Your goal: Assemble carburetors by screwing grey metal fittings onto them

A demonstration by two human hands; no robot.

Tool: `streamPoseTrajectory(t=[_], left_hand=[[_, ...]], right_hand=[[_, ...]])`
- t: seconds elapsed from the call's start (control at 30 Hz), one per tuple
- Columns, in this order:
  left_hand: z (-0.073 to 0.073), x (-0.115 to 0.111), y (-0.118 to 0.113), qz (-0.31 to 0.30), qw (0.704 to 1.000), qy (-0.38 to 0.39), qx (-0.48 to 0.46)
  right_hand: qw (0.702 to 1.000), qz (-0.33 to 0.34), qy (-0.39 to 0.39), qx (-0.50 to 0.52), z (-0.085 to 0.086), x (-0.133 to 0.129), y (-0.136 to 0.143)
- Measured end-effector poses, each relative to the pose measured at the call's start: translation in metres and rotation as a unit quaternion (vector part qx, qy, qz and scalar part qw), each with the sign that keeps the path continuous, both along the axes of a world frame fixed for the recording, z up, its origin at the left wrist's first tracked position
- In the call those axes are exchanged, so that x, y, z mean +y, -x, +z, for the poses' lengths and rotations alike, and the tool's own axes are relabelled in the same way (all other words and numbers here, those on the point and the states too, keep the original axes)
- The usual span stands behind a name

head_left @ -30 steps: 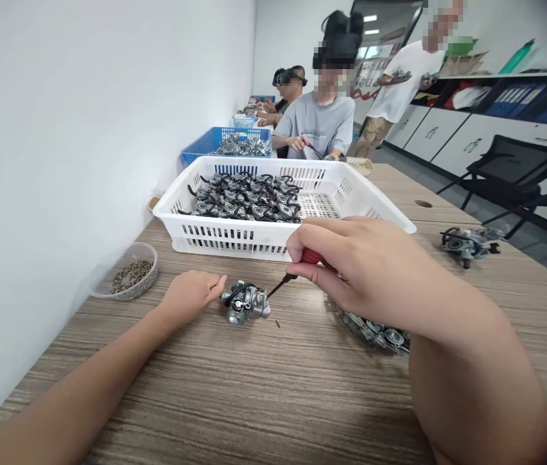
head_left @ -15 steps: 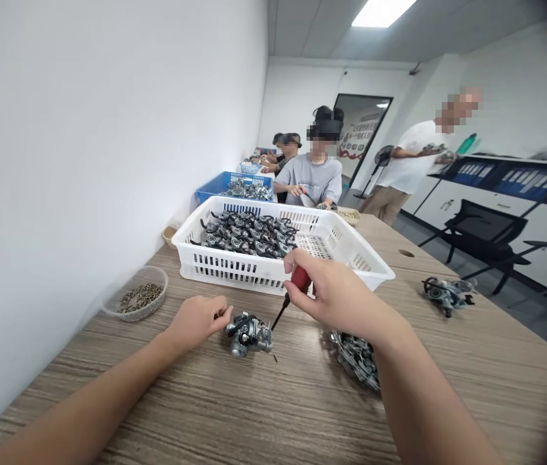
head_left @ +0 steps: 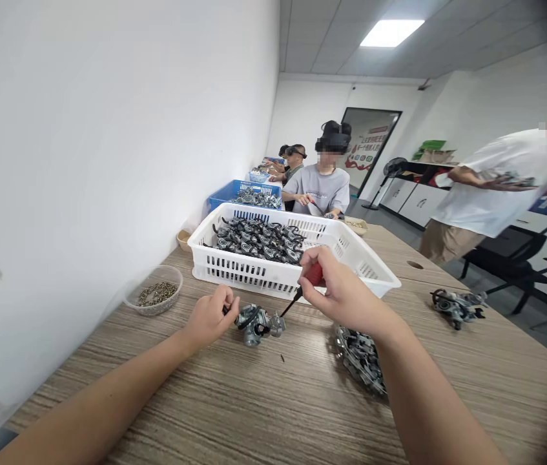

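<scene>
A grey metal carburetor point(head_left: 255, 326) with a black hose is on the wooden table in front of me. My left hand point(head_left: 211, 316) is closed on its left end, where a black piece shows between the fingers. In my right hand point(head_left: 336, 294) is a screwdriver point(head_left: 316, 274) with a red handle, its dark shaft slanting down to the carburetor's right end. The exact contact at the tip is too small to make out. Just below the carburetor a small dark pin-like piece point(head_left: 282, 358) lies on the wood.
Behind my hands stands a white crate point(head_left: 234, 268) holding rows of carburetors. Brass screws fill a clear bowl point(head_left: 159, 294) at left. Partly behind my right forearm is a bowl of metal parts point(head_left: 358, 361). Another carburetor point(head_left: 457, 307) lies at right. A co-worker point(head_left: 324, 184) sits beyond the crate.
My view has tilted up slightly, shifting the scene. Both hands stay at the carburetor, the screwdriver still against its right end. A person in a white shirt has come closer on the right.
</scene>
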State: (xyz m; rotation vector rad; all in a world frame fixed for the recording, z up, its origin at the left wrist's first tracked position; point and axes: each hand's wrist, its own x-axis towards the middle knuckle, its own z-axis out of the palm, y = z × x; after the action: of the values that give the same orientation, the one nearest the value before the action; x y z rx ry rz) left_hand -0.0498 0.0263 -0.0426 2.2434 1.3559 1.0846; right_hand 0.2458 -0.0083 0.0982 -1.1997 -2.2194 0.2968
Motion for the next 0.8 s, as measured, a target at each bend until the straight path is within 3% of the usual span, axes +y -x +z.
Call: streamPoseTrajectory(t=[0.23, 0.37, 0.57, 0.67, 0.8], left_hand=[[-0.002, -0.001, 0.001, 0.064, 0.984, -0.026, -0.162], [0.0, -0.003, -0.001, 0.09, 0.971, -0.071, -0.211], [-0.001, -0.005, 0.0, 0.137, 0.961, -0.112, -0.211], [0.0, -0.003, 0.001, 0.148, 0.959, -0.132, -0.201], [0.007, -0.004, 0.002, 0.117, 0.936, -0.209, -0.259]], right_hand=[[0.998, 0.007, -0.022, 0.064, -0.001, -0.002, -0.001], [0.994, 0.013, -0.021, 0.11, -0.002, -0.001, 0.001], [0.951, -0.019, -0.036, 0.307, -0.002, 0.008, -0.008], [0.966, -0.003, 0.003, 0.257, -0.003, 0.008, -0.012], [0.998, 0.04, 0.04, 0.038, -0.012, 0.003, 0.007]])
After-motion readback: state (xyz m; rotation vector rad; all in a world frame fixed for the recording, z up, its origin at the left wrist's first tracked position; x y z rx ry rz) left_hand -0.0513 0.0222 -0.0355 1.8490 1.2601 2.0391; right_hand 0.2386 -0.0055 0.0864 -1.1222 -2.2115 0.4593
